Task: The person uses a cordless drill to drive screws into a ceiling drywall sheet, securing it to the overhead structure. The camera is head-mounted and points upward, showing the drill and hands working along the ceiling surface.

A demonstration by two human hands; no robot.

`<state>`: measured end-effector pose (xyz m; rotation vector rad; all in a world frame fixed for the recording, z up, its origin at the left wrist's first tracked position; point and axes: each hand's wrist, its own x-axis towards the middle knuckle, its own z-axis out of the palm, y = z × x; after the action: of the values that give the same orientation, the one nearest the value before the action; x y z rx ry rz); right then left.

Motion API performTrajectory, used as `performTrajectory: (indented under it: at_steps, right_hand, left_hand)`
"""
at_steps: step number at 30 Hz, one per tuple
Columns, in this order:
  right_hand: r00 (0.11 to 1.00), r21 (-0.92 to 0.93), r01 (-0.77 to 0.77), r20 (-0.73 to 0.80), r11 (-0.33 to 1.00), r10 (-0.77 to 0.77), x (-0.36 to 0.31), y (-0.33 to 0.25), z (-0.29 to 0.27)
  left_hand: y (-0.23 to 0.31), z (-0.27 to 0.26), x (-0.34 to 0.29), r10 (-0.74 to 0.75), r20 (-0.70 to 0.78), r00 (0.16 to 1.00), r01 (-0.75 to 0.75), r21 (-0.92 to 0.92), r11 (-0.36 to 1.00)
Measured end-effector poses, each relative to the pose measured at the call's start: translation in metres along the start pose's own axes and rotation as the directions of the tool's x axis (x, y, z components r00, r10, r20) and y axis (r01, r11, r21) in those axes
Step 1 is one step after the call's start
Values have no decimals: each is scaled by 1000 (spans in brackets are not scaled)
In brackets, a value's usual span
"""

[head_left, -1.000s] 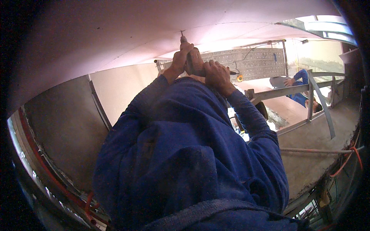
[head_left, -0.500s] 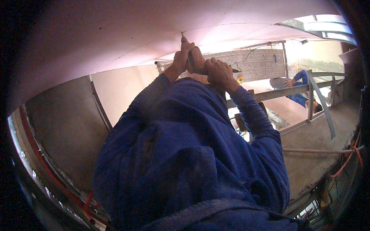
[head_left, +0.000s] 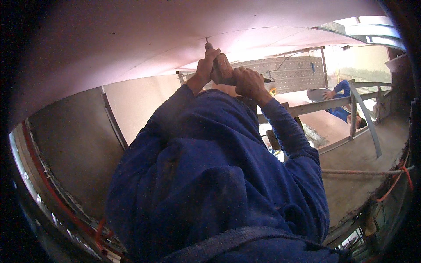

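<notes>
1. The drill (head_left: 222, 70) is at the upper centre of the frame, tilted, its front end pointing up and slightly left.
2. The left hand (head_left: 204, 69) is wrapped around the front part of the drill, fingers curled closed on it; some of the fingers are hidden behind.
3. The right hand (head_left: 249, 83) grips the rear of the drill, fingers bent over it and closed; its underside is out of sight, so I cannot tell where each fingertip lies.
4. The bit (head_left: 207, 40) reaches up to the pale ceiling (head_left: 131, 44), its tip at a thin line there; how deep it sits, if at all, I cannot tell.
5. Both arms rise in blue sleeves from the blue shirt (head_left: 206, 162), which fills the centre and lower centre.
6. Behind the right hand, at the upper right of centre, is a perforated plank (head_left: 298, 72), with a small yellow thing (head_left: 272, 91) near its lower edge.
7. At the right, a co-worker (head_left: 340, 109) in blue appears behind a metal frame (head_left: 322, 105), where a bent grey strip (head_left: 368, 125) hangs down.
8. Lower on the right, an orange cord (head_left: 407, 177) loops by a rod (head_left: 359, 172).
9. A dark wall (head_left: 74, 144) stands at the left.
</notes>
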<state>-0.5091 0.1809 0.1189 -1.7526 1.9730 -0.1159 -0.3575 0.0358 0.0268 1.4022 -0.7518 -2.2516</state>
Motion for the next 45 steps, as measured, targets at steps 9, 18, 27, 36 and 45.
performTrajectory:
  at_steps: [9, 18, 27, 36, 45]
  right_hand:
    - [999, -1, -33, 42, 999, 33, -1, -3, -2]
    - [999, -5, 11, -38, 1000, -11, -7, -8, 0]
    - [1000, -30, -17, -8, 999, 17, -5, -11, 2]
    - [1000, -33, -16, 12, 999, 17, -3, -13, 1]
    - [1000, -24, -17, 23, 1000, 17, 2, -14, 4]
  left_hand:
    - [3, -1, -1, 2, -19, 1000, -1, 57, 998]
    - [3, -6, -3, -3, 48, 999, 1, 44, 999]
    - [5, -6, -1, -19, 37, 999, 19, 5, 1000]
    - [2, -10, 5, 0, 41, 999, 1, -4, 1000]
    - [3, -13, 5, -3, 64, 998, 4, -29, 1000]
